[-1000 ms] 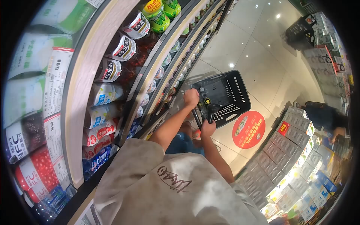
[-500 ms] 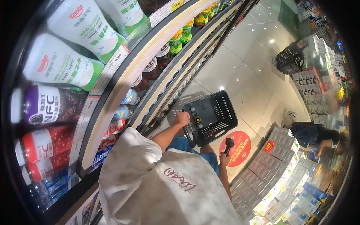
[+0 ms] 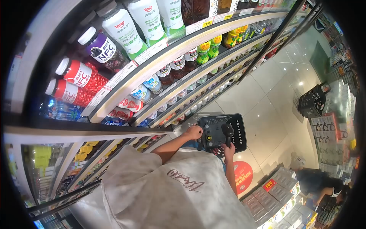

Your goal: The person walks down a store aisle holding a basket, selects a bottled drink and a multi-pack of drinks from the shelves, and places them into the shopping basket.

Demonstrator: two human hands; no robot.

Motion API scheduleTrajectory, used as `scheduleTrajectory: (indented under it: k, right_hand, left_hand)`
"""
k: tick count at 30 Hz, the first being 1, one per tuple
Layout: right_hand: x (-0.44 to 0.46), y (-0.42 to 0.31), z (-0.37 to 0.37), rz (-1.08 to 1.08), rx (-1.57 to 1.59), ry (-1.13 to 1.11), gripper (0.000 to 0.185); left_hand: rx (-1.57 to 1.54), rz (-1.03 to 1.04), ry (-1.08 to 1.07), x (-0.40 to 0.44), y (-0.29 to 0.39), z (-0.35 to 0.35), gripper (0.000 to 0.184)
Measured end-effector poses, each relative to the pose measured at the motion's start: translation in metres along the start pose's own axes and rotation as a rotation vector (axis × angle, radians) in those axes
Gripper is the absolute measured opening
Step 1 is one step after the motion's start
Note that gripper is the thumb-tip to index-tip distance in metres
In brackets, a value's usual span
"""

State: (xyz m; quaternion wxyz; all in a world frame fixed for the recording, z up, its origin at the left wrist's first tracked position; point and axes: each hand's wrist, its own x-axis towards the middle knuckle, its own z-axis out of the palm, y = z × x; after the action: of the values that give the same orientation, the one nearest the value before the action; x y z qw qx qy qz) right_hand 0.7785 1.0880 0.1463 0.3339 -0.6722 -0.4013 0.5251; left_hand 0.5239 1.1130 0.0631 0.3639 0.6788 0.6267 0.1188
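My left hand (image 3: 195, 132) is closed on the handle of a dark plastic shopping basket (image 3: 239, 134), which hangs in front of my body. A few small round-topped items lie inside the basket, one of them with a yellow top (image 3: 209, 138). In my right hand (image 3: 229, 149) is a black handheld scanner (image 3: 227, 132), its rounded head pointing up and away from me. From this view the scanner overlaps the basket's near right part; whether they touch I cannot tell.
Left and ahead, shelves hold juice bottles (image 3: 105, 53) and other drinks. A red round floor sticker (image 3: 243, 177) lies right of me. Stacked boxes (image 3: 270, 194) stand at the lower right, near another person (image 3: 314, 179). Farther off are black baskets (image 3: 312, 100).
My view has swung, bringing more shelving into sight. The right hand has carried the scanner from beside the basket, over the red sticker, to over the basket. My left hand keeps its grip.
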Motion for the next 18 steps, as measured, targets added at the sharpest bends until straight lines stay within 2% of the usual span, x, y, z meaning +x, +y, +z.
scheduleTrajectory:
  k: [1, 3, 4, 5, 6, 7, 9, 11, 12, 13, 15, 17, 18]
  right_hand:
    - [-0.001, -0.016, -0.001, 0.010, 0.055, -0.040, 0.008]
    - [-0.004, -0.037, -0.011, 0.023, 0.068, -0.089, 0.009]
    - [-0.004, -0.042, -0.014, 0.021, 0.130, -0.133, 0.010]
    - [-0.005, -0.047, -0.016, 0.023, 0.190, -0.180, 0.011]
    - [-0.009, -0.053, -0.015, -0.013, 0.278, -0.159, 0.009]
    - [-0.012, -0.060, -0.019, -0.011, 0.283, -0.178, 0.009]
    - [-0.018, -0.073, -0.029, -0.003, 0.285, -0.249, 0.010]
    - [-0.019, -0.082, -0.040, -0.001, 0.269, -0.312, 0.011]
    - [-0.017, -0.083, -0.045, -0.028, 0.226, -0.337, 0.011]
    - [-0.016, -0.084, -0.048, -0.056, 0.186, -0.359, 0.011]
    - [-0.017, -0.086, -0.056, -0.069, 0.195, -0.376, 0.011]
    - [-0.015, -0.080, -0.064, -0.081, 0.201, -0.383, 0.011]
    - [-0.012, -0.073, -0.067, -0.126, 0.225, -0.388, 0.011]
  left_hand:
    - [-0.118, -0.106, -0.012, -0.001, 0.014, -0.010, 0.014]
    - [-0.264, -0.013, 0.358, -0.007, 0.059, -0.058, 0.014]
    - [-0.358, 0.070, 0.472, 0.004, 0.060, -0.069, 0.013]
    - [-0.374, 0.124, 0.641, -0.003, 0.093, -0.109, 0.011]
    - [-0.282, 0.085, 0.722, -0.004, 0.111, -0.141, 0.012]
    - [-0.277, 0.105, 0.870, -0.007, 0.131, -0.174, 0.016]
    - [-0.075, 0.165, 1.142, -0.009, 0.151, -0.228, 0.022]
    - [-0.054, 0.124, 1.327, -0.006, 0.164, -0.268, 0.029]
    - [-0.102, 0.127, 1.444, -0.004, 0.175, -0.285, 0.025]
    - [-0.089, 0.129, 1.447, 0.002, 0.173, -0.295, 0.025]
    - [0.220, -0.096, 1.456, 0.014, 0.160, -0.312, 0.029]
    - [0.337, -0.239, 1.372, 0.029, 0.139, -0.322, 0.043]
    - [0.280, -0.267, 1.359, 0.029, 0.143, -0.329, 0.037]
